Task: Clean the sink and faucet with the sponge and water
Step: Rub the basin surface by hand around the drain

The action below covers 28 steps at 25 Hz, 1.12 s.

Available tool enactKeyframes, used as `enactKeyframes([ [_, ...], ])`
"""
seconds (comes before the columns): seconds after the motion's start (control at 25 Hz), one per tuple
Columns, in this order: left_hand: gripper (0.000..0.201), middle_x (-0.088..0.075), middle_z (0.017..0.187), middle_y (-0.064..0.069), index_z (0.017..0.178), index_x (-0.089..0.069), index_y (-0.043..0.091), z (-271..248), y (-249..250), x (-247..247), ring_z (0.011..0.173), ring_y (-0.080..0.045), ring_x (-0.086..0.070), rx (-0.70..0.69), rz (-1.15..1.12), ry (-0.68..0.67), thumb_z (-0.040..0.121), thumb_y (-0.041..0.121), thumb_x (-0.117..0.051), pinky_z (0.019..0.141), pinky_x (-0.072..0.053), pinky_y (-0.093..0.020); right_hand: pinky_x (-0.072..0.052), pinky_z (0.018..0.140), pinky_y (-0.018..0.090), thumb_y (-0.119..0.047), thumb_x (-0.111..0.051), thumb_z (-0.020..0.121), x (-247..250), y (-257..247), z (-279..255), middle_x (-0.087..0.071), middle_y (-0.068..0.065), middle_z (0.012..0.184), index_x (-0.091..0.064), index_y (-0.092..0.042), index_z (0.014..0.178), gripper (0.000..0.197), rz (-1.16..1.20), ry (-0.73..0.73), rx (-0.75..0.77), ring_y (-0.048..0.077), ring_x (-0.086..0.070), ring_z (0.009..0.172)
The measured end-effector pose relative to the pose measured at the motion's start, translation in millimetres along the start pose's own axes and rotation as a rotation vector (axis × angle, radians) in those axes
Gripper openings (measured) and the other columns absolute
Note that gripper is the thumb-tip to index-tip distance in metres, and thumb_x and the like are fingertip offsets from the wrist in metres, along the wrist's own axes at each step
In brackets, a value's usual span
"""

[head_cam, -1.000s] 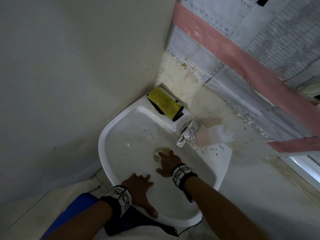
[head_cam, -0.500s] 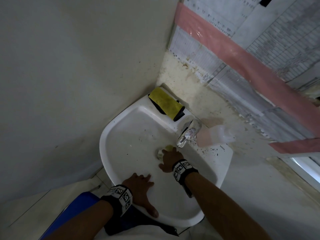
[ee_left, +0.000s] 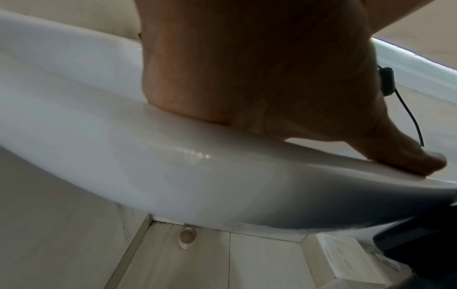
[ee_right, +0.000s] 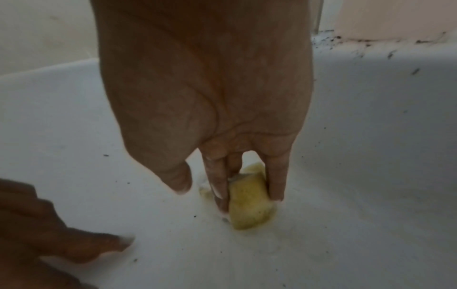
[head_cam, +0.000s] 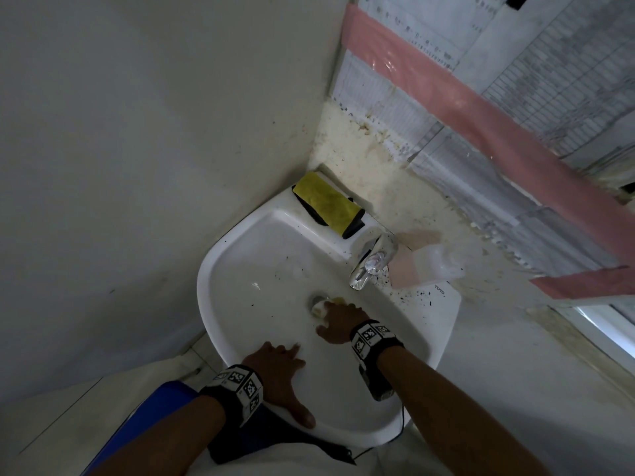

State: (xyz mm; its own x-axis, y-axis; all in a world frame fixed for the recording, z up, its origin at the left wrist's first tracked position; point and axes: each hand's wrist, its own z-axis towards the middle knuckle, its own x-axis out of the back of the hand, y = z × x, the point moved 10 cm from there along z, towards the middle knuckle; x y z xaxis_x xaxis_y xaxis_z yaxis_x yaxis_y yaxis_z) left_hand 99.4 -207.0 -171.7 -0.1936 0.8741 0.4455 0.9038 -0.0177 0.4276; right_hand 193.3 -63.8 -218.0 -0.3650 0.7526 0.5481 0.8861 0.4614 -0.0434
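Note:
The white sink (head_cam: 220, 266) sits in a wall corner, with a chrome faucet (head_cam: 372, 261) on its back ledge. My right hand (head_cam: 340, 321) reaches to the basin bottom beside the drain (head_cam: 318, 300). Its fingers (ee_right: 220, 187) clamp a small yellow sponge (ee_right: 249, 203) from both sides and press it onto the porcelain, thumb held apart. Only the edge of the sponge (head_cam: 338, 299) peeks past the fingertips in the head view. My left hand (head_cam: 280, 369) rests flat on the sink's front rim, fingers spread into the basin and thumb (ee_left: 408, 156) along the edge.
A yellow cloth (head_cam: 328, 207) over something black lies on the back left ledge. A clear and pink bottle (head_cam: 422, 266) lies right of the faucet, with dark specks (head_cam: 412, 297) on the ledge. Walls close in at left and back. A blue object (head_cam: 158, 403) stands below the sink.
My right hand has slid the sponge a little to the right across the basin bottom near the drain. My left hand has stayed on the front rim.

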Motion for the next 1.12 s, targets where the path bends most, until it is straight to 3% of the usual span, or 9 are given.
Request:
enactKeyframes([
  [0.12, 0.137, 0.008, 0.171, 0.004, 0.162, -0.012, 0.031, 0, 1, 1, 0.155, -0.023, -0.008, 0.002, -0.001, 0.008, 0.053, 0.101, -0.055, 0.126, -0.002, -0.040, -0.042, 0.106, 0.043, -0.057, -0.045, 0.098, 11, 17, -9, -0.051, 0.017, 0.143, -0.050, -0.015, 0.140, 0.060, 0.002, 0.072, -0.029, 0.038, -0.053, 0.128],
  [0.4, 0.133, 0.005, 0.171, 0.002, 0.162, -0.017, 0.030, 5, -1, -2, 0.154, -0.024, -0.014, -0.004, 0.024, 0.018, 0.055, 0.101, -0.054, 0.126, -0.007, -0.042, -0.047, 0.097, 0.038, -0.035, -0.041, 0.101, -6, 51, -60, -0.069, 0.009, 0.122, -0.066, -0.012, 0.119, 0.039, -0.202, 0.118, -0.102, 0.032, -0.065, 0.112],
  [0.48, 0.133, 0.004, 0.171, 0.003, 0.161, -0.018, 0.030, 6, -1, -2, 0.154, -0.025, -0.015, 0.001, 0.026, 0.016, 0.054, 0.101, -0.054, 0.126, -0.010, -0.042, -0.045, 0.100, 0.039, -0.028, -0.041, 0.101, -16, 60, -74, -0.069, 0.007, 0.122, -0.065, -0.016, 0.124, 0.035, -0.267, 0.146, -0.089, 0.031, -0.064, 0.112],
  [0.64, 0.138, 0.005, 0.171, 0.003, 0.161, -0.017, 0.031, 5, 0, 0, 0.154, -0.026, -0.014, 0.000, 0.012, -0.004, 0.049, 0.104, -0.051, 0.126, -0.010, -0.043, -0.034, 0.110, 0.045, -0.022, -0.039, 0.105, -19, 95, -101, -0.055, 0.005, 0.141, -0.043, -0.028, 0.149, 0.045, -0.210, 0.254, -0.082, 0.038, -0.048, 0.132],
  [0.8, 0.130, 0.008, 0.171, 0.001, 0.162, -0.015, 0.030, 7, 2, 0, 0.155, -0.025, -0.011, 0.017, 0.009, -0.053, 0.059, 0.099, -0.054, 0.126, -0.007, -0.044, -0.039, 0.103, 0.040, -0.030, -0.040, 0.106, -46, 73, -115, -0.059, 0.006, 0.135, -0.057, -0.024, 0.134, 0.034, -0.293, 0.124, 0.096, 0.034, -0.053, 0.124],
  [0.96, 0.151, 0.001, 0.171, 0.005, 0.162, -0.015, 0.033, 15, -2, 3, 0.156, -0.021, -0.009, 0.047, -0.084, -0.056, 0.033, 0.111, -0.026, 0.127, -0.004, -0.043, -0.041, 0.099, 0.042, -0.025, -0.045, 0.104, -35, 75, -120, -0.058, 0.004, 0.134, -0.058, -0.023, 0.131, 0.030, -0.259, 0.211, 0.031, 0.037, -0.047, 0.124],
  [1.04, 0.131, -0.004, 0.171, 0.007, 0.162, -0.018, 0.033, 16, -4, 4, 0.156, -0.020, -0.011, 0.084, -0.111, -0.053, 0.054, 0.106, -0.031, 0.127, -0.006, -0.042, -0.041, 0.100, 0.043, -0.029, -0.050, 0.101, -41, 71, -121, -0.059, 0.005, 0.134, -0.060, -0.023, 0.130, 0.031, -0.204, 0.158, 0.043, 0.037, -0.047, 0.126],
  [1.12, 0.098, -0.011, 0.170, 0.006, 0.161, -0.023, 0.031, 16, -6, 13, 0.155, -0.021, -0.014, 0.135, -0.142, 0.007, 0.082, 0.088, -0.042, 0.126, -0.011, -0.038, -0.043, 0.096, 0.040, -0.040, -0.061, 0.093, -49, 64, -125, -0.062, 0.001, 0.129, -0.064, -0.027, 0.121, 0.031, -0.010, 0.057, 0.108, 0.030, -0.055, 0.119],
])
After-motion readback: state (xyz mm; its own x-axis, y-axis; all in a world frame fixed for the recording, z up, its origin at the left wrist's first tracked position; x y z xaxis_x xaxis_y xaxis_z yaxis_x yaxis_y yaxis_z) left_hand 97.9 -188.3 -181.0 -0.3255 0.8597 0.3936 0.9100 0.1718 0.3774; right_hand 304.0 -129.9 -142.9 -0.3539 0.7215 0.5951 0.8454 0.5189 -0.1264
